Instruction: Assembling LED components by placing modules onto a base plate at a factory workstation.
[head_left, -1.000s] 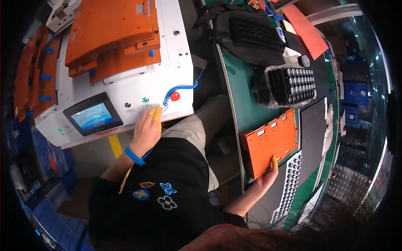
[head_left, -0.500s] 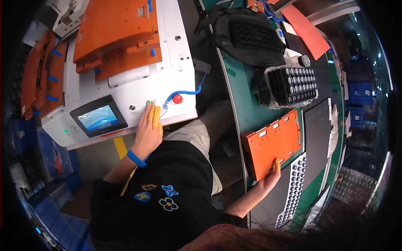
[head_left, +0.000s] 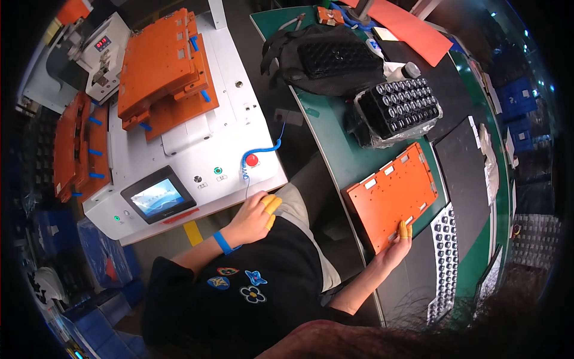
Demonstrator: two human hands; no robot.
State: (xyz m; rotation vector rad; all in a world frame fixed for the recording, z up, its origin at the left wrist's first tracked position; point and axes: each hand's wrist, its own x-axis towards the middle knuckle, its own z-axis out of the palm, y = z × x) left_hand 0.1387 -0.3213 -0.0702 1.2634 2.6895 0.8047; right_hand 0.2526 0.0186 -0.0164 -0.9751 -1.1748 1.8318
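My left hand (head_left: 252, 220) wears yellow finger cots and a blue wrist strap (head_left: 223, 242). It hovers just off the front edge of the white machine (head_left: 263, 178), fingers curled together with nothing seen in them. A blue coiled cord (head_left: 244, 161) hangs over the machine's front by a red push button (head_left: 252, 160); the green-lit button (head_left: 217, 170) sits to its left. My right hand (head_left: 393, 250), also with yellow finger cots, grips the near edge of an orange fixture plate (head_left: 391, 194) on the green bench. Its fingers underneath are hidden.
Orange fixtures (head_left: 158, 66) with blue pegs stand on the machine, beside a lit screen (head_left: 158, 198). The bench (head_left: 335, 155) holds a black bag (head_left: 287, 60), a wrapped black tray of round parts (head_left: 406, 110), and a white strip of black round parts (head_left: 443, 263).
My left hand has left the green-lit button and drawn back toward my body, its fingers curling. My right hand keeps its place at the orange plate. The view has shifted.
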